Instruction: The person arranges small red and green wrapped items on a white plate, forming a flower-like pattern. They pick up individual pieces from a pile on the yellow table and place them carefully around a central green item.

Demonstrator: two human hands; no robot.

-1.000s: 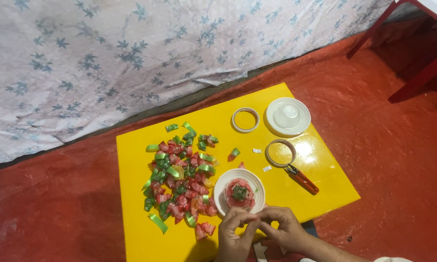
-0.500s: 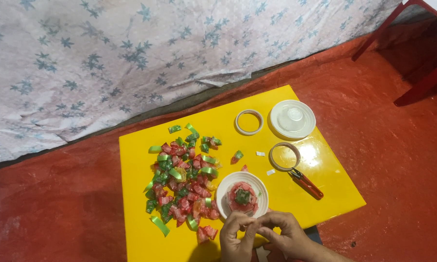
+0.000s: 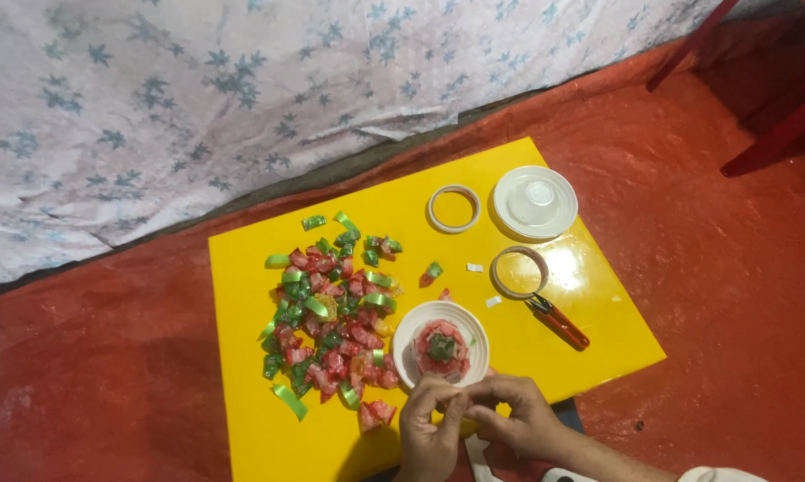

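The left hand (image 3: pixel 427 428) and right hand (image 3: pixel 517 416) are pressed together, fingertips pinched narrow; what is held cannot be told. Just beyond the fingers, a white dish (image 3: pixel 408 337) of red-green pieces is seen.

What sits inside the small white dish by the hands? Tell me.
Inside the white dish is a ring of red folded pieces with a dark green piece at the centre. The dish's floor beneath them is covered, and its near rim is hidden by the fingers.

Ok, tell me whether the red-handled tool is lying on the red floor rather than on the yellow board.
No, the red-handled tool lies on the yellow board, beside a tape ring near its right edge.
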